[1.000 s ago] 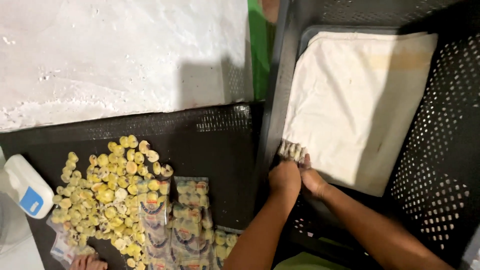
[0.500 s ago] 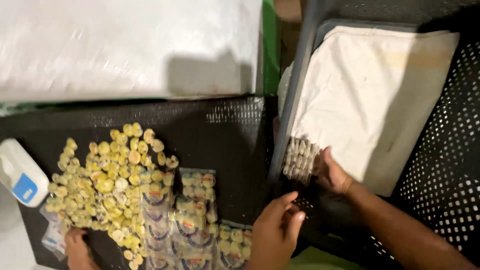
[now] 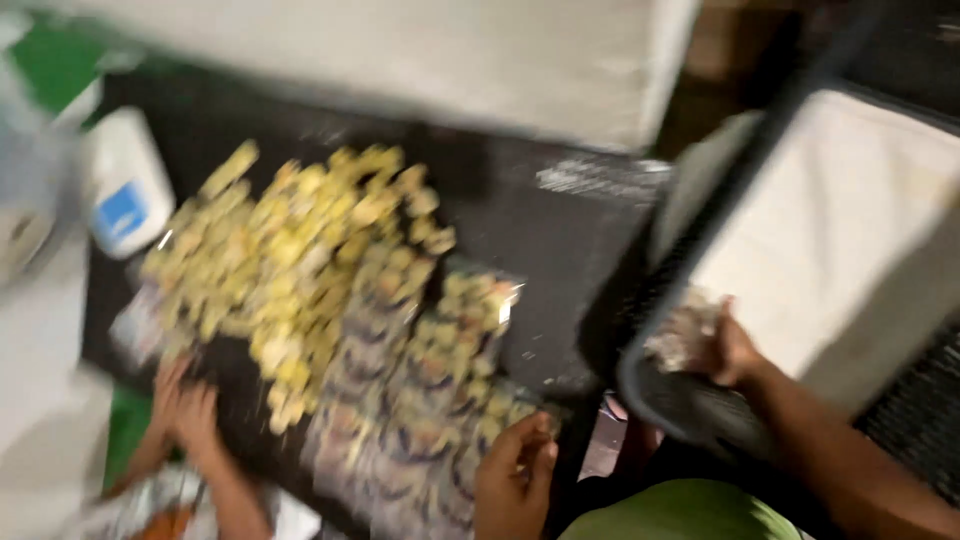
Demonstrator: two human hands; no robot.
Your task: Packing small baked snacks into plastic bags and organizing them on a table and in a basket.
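Hands apart: right hand point(image 3: 728, 350) grips a clear packet point(image 3: 680, 338), left hand point(image 3: 515, 478) hovers half-curled, empty.

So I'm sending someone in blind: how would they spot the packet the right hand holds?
Find the black perforated crate with the white cloth. At its near corner the right hand grips a small clear packet, the only one inside.

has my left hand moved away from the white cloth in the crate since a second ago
Yes. The left hand was beside the right hand at the white cloth; it now hovers over the packets, left of the crate.
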